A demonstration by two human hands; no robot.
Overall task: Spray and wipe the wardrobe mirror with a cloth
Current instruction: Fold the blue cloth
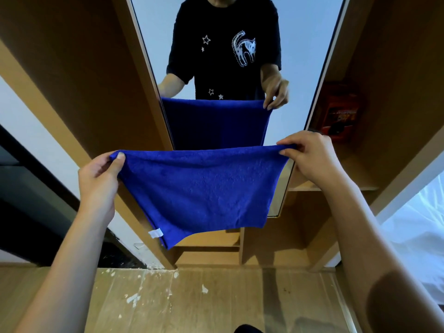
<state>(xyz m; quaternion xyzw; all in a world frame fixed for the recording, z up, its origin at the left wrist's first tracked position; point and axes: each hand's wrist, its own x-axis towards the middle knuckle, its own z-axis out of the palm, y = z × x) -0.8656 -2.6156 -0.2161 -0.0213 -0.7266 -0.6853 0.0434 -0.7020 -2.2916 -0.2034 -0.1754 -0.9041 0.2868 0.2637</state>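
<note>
Cloth (199,188) hangs before mirror (300,44), between shelves (336,186).

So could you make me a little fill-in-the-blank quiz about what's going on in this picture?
1. The cloth held up in front of the mirror is ____ in colour.
2. The left hand and right hand each pinch a top ____ of the cloth.
3. A small ____ tag sits near the cloth's lower edge.

Missing words: blue; corner; white

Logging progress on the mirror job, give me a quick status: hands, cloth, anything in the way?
Left hand and right hand each pinch a top corner of the blue cloth. Cloth stretched flat, off the mirror. No spray bottle in view. Nothing between cloth and mirror.
</note>
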